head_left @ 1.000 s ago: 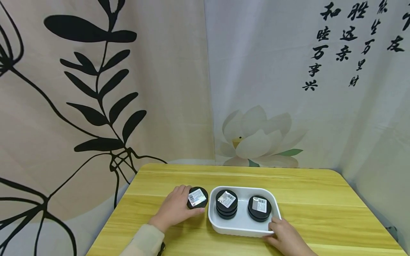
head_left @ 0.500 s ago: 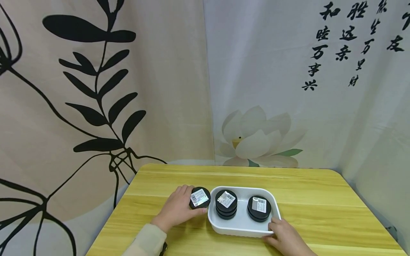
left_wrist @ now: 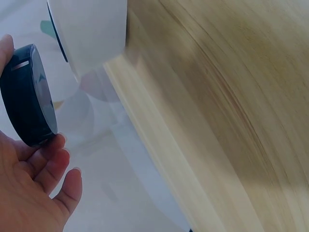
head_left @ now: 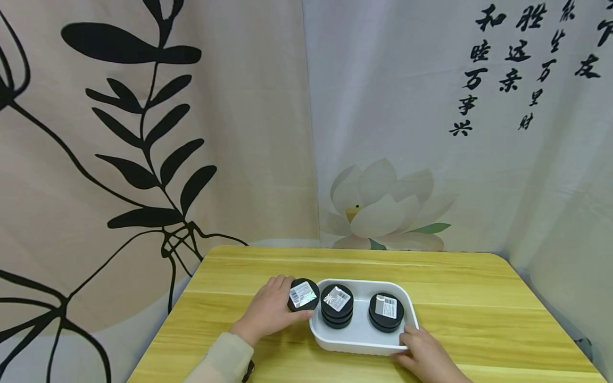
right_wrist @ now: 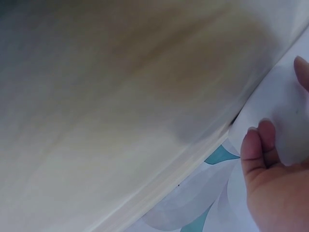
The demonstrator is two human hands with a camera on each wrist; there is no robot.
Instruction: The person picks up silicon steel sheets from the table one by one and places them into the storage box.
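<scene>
My left hand (head_left: 269, 308) holds a flat round black case (head_left: 304, 294), with a silver barcode label facing up, between thumb and fingers. The case is raised, and its right edge overlaps the left rim of a white tray (head_left: 356, 347). Up close in the left wrist view, the black case (left_wrist: 26, 96) is a thick disc with a small slot in its side. Inside the tray stand a left stack of black cases (head_left: 337, 306) and a right stack (head_left: 386, 313), both labelled on top. My right hand (head_left: 428, 355) grips the tray's near right corner.
The tray rests on a yellow wood-grain table (head_left: 469, 303). Behind it hangs a curtain (head_left: 258, 133) with black plant prints, a pale lotus and dark written characters. The table's far edge runs close to this curtain.
My left hand has moved the black case a little to the right, from beside the tray to over its left rim. The right hand and the tray have stayed in place.
</scene>
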